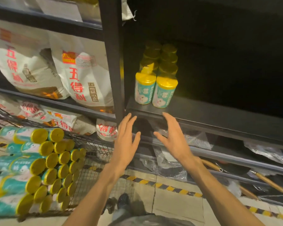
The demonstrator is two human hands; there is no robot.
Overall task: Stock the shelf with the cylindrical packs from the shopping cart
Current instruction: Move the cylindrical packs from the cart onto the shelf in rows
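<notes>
Several teal cylindrical packs with yellow tops (155,88) stand upright in two rows on the dark shelf (202,111), at its left end beside the black upright post. Many more of the same packs (39,167) lie stacked on their sides in the wire shopping cart (91,168) at lower left. My left hand (126,137) and my right hand (171,136) hover just below the shelf's front edge, palms facing each other, fingers straight, holding nothing. Both hands sit a short way in front of the two nearest packs.
White flour sacks with red lettering (82,75) fill the shelves to the left of the post (114,59). Lower shelves on the right hold plastic-wrapped goods and wooden-handled pans (268,181). Yellow-black hazard tape (170,187) runs along the floor. My shoe (123,201) is below.
</notes>
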